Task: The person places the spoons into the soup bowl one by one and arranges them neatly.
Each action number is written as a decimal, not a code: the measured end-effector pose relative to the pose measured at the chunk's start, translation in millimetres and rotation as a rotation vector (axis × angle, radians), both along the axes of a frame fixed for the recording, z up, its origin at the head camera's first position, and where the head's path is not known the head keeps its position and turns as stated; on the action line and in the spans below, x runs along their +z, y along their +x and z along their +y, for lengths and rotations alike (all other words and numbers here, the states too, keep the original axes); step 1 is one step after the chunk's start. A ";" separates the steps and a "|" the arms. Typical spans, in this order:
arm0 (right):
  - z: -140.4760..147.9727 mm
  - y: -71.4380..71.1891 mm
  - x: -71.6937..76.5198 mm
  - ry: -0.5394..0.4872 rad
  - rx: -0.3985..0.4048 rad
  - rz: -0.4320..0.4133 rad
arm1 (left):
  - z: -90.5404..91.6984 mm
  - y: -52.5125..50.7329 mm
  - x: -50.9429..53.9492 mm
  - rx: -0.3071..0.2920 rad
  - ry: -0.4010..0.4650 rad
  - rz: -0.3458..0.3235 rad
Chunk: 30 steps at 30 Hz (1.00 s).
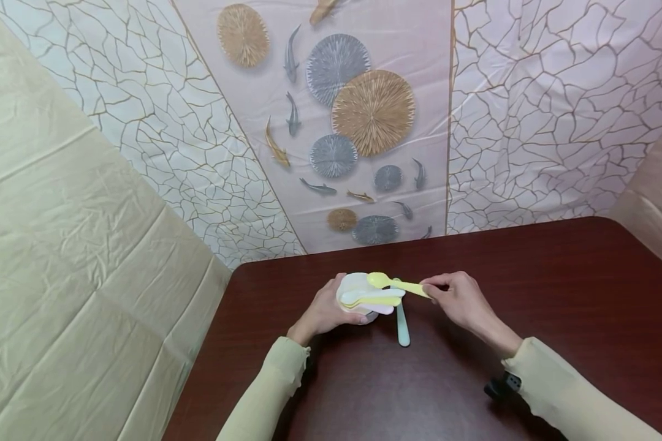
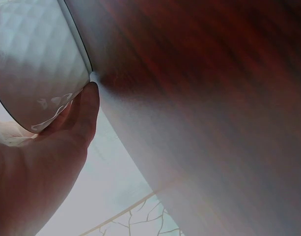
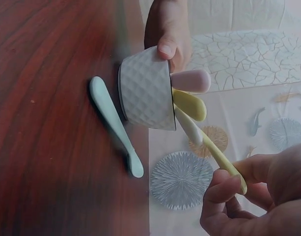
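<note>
In the head view my left hand (image 1: 327, 309) grips a white bowl (image 1: 355, 280) from its left side. The bowl's dimpled diamond wall (image 3: 146, 93) shows in the right wrist view, with the left thumb at its rim. Sticking out of it are the handles of a pink spoon (image 3: 192, 80), a yellow spoon (image 3: 191, 104) and a white spoon (image 3: 188, 125). My right hand (image 1: 463, 300) pinches the handle end of another yellow spoon (image 1: 410, 286), its scoop toward the bowl's opening. A mint-green spoon (image 1: 402, 324) lies on the table beside the bowl.
The dark reddish-brown table (image 1: 557, 294) extends to both sides of the hands. Behind it hangs a patterned cloth (image 1: 364, 184) with fish and round motifs. Beige cloth (image 1: 88, 245) hangs at the left side.
</note>
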State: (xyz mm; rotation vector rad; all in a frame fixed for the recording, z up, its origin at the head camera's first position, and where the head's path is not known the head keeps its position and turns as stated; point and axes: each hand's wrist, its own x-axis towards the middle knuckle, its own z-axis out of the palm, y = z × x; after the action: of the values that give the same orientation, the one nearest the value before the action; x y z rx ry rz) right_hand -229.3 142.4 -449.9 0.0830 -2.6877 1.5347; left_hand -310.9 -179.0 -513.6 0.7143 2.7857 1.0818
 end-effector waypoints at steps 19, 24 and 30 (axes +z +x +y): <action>-23.0 -33.1 -8.1 -0.061 0.077 -0.031 | 6.2 7.0 10.7 0.033 -0.014 -0.043; -27.4 -39.9 -9.9 -0.077 0.100 -0.049 | 5.9 6.5 9.9 0.031 -0.022 -0.046; -32.1 -46.6 -12.2 -0.084 0.123 -0.038 | 4.9 4.5 8.0 0.032 -0.013 -0.049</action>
State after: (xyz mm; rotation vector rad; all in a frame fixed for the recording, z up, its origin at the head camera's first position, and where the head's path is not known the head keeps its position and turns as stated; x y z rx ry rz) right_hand -276.0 110.3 -462.1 0.2224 -2.6893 1.6984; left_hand -306.3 -174.1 -505.7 0.6349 2.7700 1.0702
